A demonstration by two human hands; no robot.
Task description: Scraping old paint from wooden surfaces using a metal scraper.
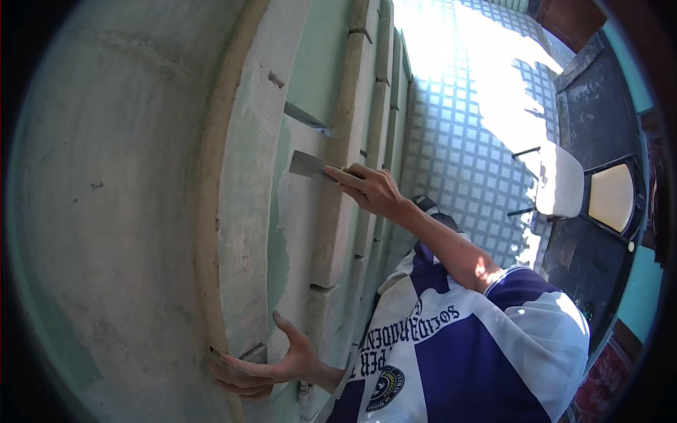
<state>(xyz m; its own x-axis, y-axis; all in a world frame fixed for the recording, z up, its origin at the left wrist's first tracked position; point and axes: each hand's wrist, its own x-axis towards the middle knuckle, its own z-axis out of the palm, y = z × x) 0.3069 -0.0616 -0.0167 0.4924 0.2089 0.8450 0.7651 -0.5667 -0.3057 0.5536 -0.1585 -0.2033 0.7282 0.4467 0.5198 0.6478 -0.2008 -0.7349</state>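
Note:
My right hand (373,190) grips a putty knife (307,164) by its handle, with the index finger stretched along it. Its flat metal blade lies over a recessed panel of the wall (301,211), where whitish filler meets pale green paint along an uneven edge. Lower down, my left hand (259,370) rests across a raised wall ledge (246,264). Its thumb points up and apart from the other fingers, which reach over the ledge's outer edge. A dark joint shows beside these fingers, and I see no tool in this hand.
Several raised, stepped ledges (338,211) run along the wall. A patterned tile floor (444,132) lies beyond, partly in bright sun. A chair (560,180) with a pale seat stands at the right, beside a dark panel (597,106). My shoe (441,214) is close to the wall.

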